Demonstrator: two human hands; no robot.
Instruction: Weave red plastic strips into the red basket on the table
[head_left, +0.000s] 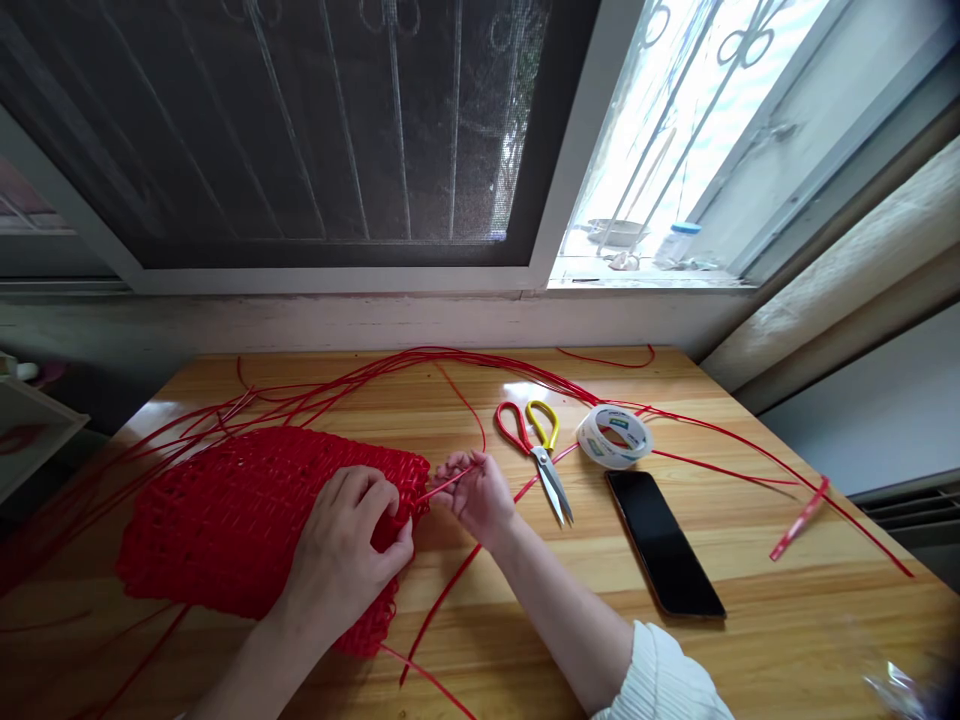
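Note:
A red woven basket lies on its side on the wooden table, its open rim towards the right. My left hand rests over the basket near the rim, fingers curled with the thumb at the edge, gripping the weave. Just right of the rim, my right hand is turned palm up and pinches a red plastic strand that comes out of the basket's edge. The left fingertips are partly hidden against the weave.
Scissors with red and yellow handles, a tape roll and a black phone lie right of my hands. Long red strands arc across the back of the table. A window stands behind.

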